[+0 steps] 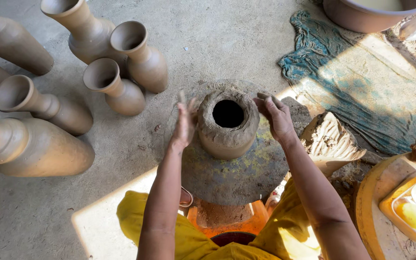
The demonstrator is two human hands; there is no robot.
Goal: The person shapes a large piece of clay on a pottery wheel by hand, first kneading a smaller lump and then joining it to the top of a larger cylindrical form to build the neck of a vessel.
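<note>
While both palms press flat and open against the wet clay cylinder (pixel 227 126), left hand (pixel 185 124) and right hand (pixel 278 117) grip nothing. Shaping its walls on the round wheel (pixel 232 178) seems underway; next calls for even pressure from both sides.

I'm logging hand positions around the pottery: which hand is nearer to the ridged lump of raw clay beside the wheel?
Right. The right hand is at the right side of the hollow clay cylinder, just left of the ridged clay lump. The left hand is across the cylinder, farther away.

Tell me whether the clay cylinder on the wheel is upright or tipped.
Upright: the clay cylinder stands on the round wheel, its dark open mouth facing up.
</note>
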